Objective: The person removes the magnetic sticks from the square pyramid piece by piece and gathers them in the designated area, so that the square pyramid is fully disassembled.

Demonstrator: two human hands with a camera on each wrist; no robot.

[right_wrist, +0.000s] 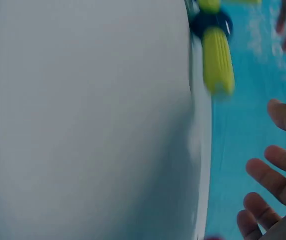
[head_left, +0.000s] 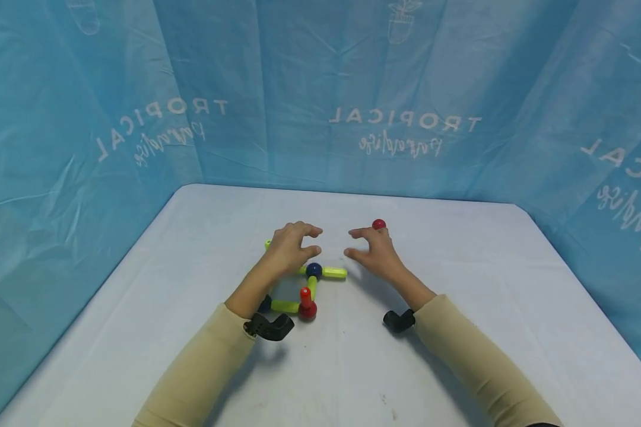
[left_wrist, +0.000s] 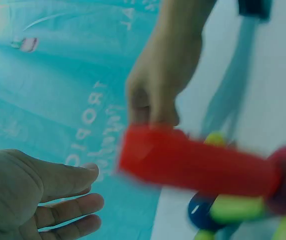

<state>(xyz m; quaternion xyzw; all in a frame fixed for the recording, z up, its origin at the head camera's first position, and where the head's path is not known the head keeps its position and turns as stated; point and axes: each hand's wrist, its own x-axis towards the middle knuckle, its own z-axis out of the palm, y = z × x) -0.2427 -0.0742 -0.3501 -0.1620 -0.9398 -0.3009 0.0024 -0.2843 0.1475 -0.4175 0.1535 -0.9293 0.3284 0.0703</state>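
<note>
My left hand [head_left: 290, 248] hovers over a frame of yellow-green rods and balls, its thumb and fingers spread apart with nothing between them. Facing it, my right hand [head_left: 376, 252] is held in the air, likewise with parted fingers and nothing in them. Beneath, a dark blue ball [head_left: 314, 270] joins several rods, one yellow-green rod [head_left: 335, 273] pointing right. At the near corner a red rod [head_left: 305, 296] stands up from a dark red ball [head_left: 307, 311]; this red rod [left_wrist: 192, 160] looms large in the left wrist view. The left hand and forearm hide part of the frame.
A loose red ball [head_left: 378, 223] shows just beyond the right hand. All of it is on a white table [head_left: 347, 379], enclosed at the back and sides by blue printed sheeting [head_left: 310, 77]. Each wrist wears a black camera mount [head_left: 269, 327].
</note>
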